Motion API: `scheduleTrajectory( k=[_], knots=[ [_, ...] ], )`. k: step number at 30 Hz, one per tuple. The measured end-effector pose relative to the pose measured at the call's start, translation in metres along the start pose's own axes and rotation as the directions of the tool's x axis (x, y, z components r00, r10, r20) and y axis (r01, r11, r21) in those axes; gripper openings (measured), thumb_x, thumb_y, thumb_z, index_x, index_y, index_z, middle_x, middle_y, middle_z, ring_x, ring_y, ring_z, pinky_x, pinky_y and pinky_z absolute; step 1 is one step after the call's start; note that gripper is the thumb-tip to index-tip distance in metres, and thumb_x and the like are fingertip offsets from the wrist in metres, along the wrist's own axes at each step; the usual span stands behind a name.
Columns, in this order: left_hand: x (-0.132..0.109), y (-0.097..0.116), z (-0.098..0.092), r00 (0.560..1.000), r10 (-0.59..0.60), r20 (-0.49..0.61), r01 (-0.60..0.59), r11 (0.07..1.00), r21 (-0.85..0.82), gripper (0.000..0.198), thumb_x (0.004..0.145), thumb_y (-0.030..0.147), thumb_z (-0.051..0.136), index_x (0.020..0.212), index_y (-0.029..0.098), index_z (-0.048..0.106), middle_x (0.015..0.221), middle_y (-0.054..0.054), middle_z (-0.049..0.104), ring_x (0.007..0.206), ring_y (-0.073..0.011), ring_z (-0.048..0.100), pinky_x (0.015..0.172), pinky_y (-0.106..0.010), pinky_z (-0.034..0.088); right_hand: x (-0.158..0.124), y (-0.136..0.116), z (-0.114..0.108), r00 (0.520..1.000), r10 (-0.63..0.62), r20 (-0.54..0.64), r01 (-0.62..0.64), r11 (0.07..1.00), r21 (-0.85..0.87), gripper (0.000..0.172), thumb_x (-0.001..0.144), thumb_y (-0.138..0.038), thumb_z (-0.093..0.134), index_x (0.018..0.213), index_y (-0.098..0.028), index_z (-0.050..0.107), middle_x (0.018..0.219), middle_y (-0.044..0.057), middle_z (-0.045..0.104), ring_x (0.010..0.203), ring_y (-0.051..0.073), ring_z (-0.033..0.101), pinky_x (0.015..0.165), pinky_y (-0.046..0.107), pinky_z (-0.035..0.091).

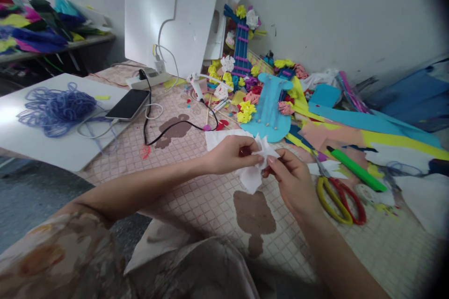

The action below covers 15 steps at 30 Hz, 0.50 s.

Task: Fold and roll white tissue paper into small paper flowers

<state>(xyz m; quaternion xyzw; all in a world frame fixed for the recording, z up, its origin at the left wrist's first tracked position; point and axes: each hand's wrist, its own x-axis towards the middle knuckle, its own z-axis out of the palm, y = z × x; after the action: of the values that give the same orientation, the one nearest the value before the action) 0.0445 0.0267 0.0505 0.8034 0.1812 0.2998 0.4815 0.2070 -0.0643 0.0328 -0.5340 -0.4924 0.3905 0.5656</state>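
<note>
Both hands pinch one piece of crumpled white paper [251, 178] above the table, near its middle. My left hand [233, 154] grips it from the left with thumb and fingers closed. From the right, my right hand [291, 175] holds its edge between thumb and fingertips. Another white sheet [219, 138] lies flat behind my left hand. Just beyond the hands is a light-blue lyre-shaped cutout [268, 107] with strings and yellow and pink paper flowers on it. Scissors [340, 201] with yellow and red handles rest right of my right hand.
A green marker or cutter [358, 169] and paper strips lie on the right. A glue gun [197, 88] with a black cord stands behind. On the left are a phone [128, 104] on a cable and blue yarn [63, 107] on a white board [77, 154]. A dark-blue paper guitar [242, 46] leans at the back.
</note>
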Motion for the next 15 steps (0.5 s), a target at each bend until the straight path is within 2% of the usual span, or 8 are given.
scheduleTrajectory(
  k=[4, 9, 12, 15],
  knots=[
    [0.0007, -0.0019, -0.0002, 0.999, -0.015, -0.033, 0.016, 0.999, 0.028, 0.021, 0.081, 0.031, 0.058, 0.072, 0.013, 0.054, 0.064, 0.003, 0.049, 0.057, -0.0054, 0.042, 0.052, -0.017, 0.036, 0.0002, -0.0001, -0.0001, 1.0, -0.002, -0.003, 0.002, 1.0, 0.001, 0.016, 0.084, -0.034, 0.064, 0.078, -0.02, 0.06, 0.067, -0.002, 0.058, 0.06, 0.013, 0.052, 0.058, 0.027, 0.043],
    [-0.0013, 0.0001, 0.001, 0.996, 0.03, -0.079, -0.023, 0.996, 0.086, 0.019, 0.08, 0.03, 0.06, 0.073, 0.013, 0.055, 0.066, 0.002, 0.053, 0.059, -0.006, 0.048, 0.055, -0.018, 0.041, 0.0002, 0.001, -0.0008, 1.0, -0.015, -0.014, 0.014, 0.998, -0.056, 0.015, 0.085, -0.034, 0.063, 0.08, -0.02, 0.061, 0.067, -0.001, 0.058, 0.06, 0.013, 0.053, 0.057, 0.027, 0.043],
    [-0.0022, 0.0016, 0.0012, 0.996, 0.039, -0.083, -0.035, 0.999, 0.041, 0.024, 0.079, 0.036, 0.063, 0.079, 0.013, 0.056, 0.069, 0.001, 0.056, 0.06, -0.0061, 0.051, 0.055, -0.017, 0.042, -0.0007, -0.0013, 0.0004, 0.999, -0.037, -0.008, 0.036, 0.994, -0.105, 0.013, 0.085, -0.032, 0.062, 0.08, -0.02, 0.06, 0.066, -0.002, 0.058, 0.059, 0.012, 0.054, 0.056, 0.026, 0.043],
    [-0.0013, 0.0004, 0.002, 0.997, 0.008, -0.082, -0.011, 1.0, -0.026, 0.026, 0.081, 0.037, 0.062, 0.076, 0.012, 0.056, 0.066, 0.002, 0.054, 0.056, -0.0047, 0.048, 0.051, -0.016, 0.04, -0.0024, -0.005, 0.0028, 0.999, -0.047, 0.005, 0.047, 0.984, -0.169, 0.013, 0.085, -0.032, 0.062, 0.079, -0.02, 0.059, 0.066, -0.003, 0.057, 0.06, 0.012, 0.054, 0.056, 0.025, 0.044]
  ],
)
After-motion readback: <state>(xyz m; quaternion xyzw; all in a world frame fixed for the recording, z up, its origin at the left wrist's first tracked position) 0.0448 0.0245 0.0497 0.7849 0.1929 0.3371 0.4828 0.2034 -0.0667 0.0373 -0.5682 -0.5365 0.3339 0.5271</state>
